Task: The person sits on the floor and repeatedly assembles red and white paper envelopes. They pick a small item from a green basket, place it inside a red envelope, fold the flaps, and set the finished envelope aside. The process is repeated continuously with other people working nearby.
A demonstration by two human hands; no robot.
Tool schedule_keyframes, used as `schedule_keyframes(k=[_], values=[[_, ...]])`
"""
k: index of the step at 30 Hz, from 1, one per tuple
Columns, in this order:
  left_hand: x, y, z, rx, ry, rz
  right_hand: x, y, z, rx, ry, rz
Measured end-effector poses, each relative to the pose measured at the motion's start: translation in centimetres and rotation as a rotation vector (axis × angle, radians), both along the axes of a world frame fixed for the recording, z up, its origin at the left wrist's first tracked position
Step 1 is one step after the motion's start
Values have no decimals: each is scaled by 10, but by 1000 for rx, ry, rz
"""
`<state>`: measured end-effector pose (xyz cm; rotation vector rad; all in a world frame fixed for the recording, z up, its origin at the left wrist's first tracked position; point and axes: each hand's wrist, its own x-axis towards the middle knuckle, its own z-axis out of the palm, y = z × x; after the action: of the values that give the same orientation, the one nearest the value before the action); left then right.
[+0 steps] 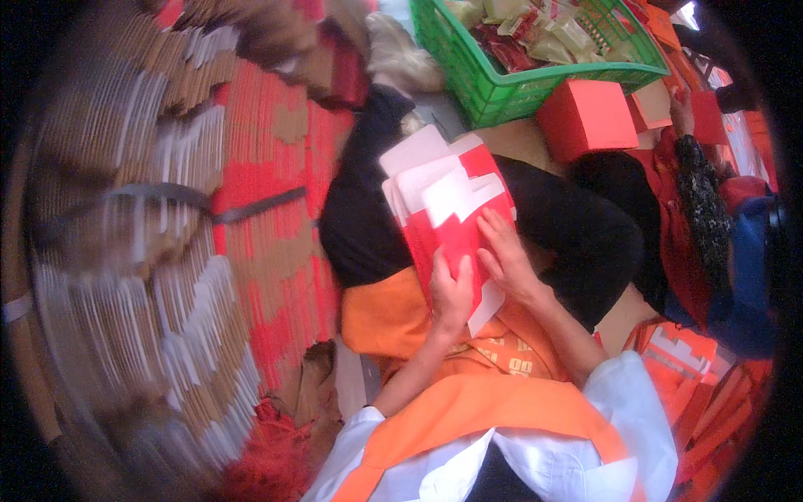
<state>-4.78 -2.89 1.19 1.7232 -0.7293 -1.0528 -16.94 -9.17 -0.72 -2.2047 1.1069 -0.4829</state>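
Both my hands hold a flat red and white cardboard box blank point(447, 205) over my lap. My left hand point(452, 294) grips its lower edge, thumb on the red face. Fingers of my right hand point(504, 255) press on the blank's right side. The blank is partly folded, with white flaps showing at its top. Below it lie my black trousers and an orange apron point(393, 322).
Large bundles of stacked flat red, white and brown cardboard point(167, 243) fill the left side. A green plastic crate point(502, 88) with packets stands at the top. A finished red box point(585, 117) sits beside it. Another person in red sits at right point(703, 217).
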Motion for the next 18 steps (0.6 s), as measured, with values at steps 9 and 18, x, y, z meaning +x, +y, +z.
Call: schedule_keyframes(k=[9, 18], values=[[35, -4, 38, -179, 253, 411, -6, 52, 48, 1243, -945, -586], [24, 17, 45, -332, -413, -3, 4, 45, 60, 1438, -1214, -647]])
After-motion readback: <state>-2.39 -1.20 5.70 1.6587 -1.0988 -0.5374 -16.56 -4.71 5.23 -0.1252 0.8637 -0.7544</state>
